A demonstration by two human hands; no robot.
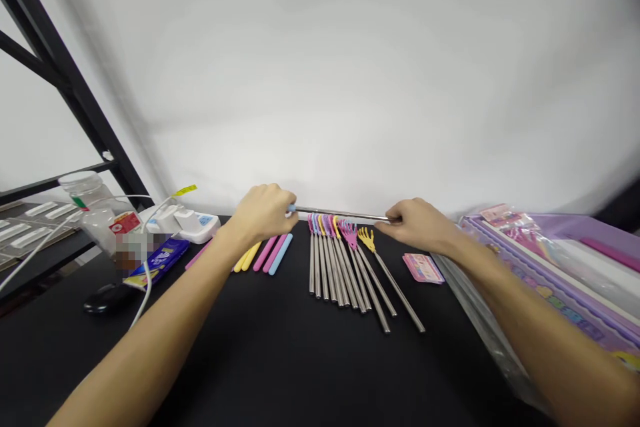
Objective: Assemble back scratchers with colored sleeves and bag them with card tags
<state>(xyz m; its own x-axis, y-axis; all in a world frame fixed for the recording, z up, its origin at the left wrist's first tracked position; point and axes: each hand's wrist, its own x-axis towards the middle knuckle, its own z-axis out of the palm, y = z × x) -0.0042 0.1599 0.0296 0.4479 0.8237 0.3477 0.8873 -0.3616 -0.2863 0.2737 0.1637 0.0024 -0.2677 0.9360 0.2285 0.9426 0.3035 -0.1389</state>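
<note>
A thin metal back scratcher rod [340, 213] spans the gap between my two hands, roughly level. My left hand [267, 209] is closed around its light blue end, which is mostly hidden by the fingers. At the other end, the fingers of my right hand [413, 220] are wrapped round the metal. Below the rod, several back scratchers [340, 273] lie side by side on the black table [300, 360], their pink, blue, purple and yellow claws toward the wall. Coloured handle sleeves [273, 255] in pink, yellow and blue lie beside my left forearm.
A stack of pink cards [423, 268] lies right of the scratchers. Farther right stands a purple box [560, 300] with plastic-wrapped items. On the left are a clear jar [103, 210], a power strip [200, 227], white cables, a blue packet [163, 260] and a black mouse [111, 298].
</note>
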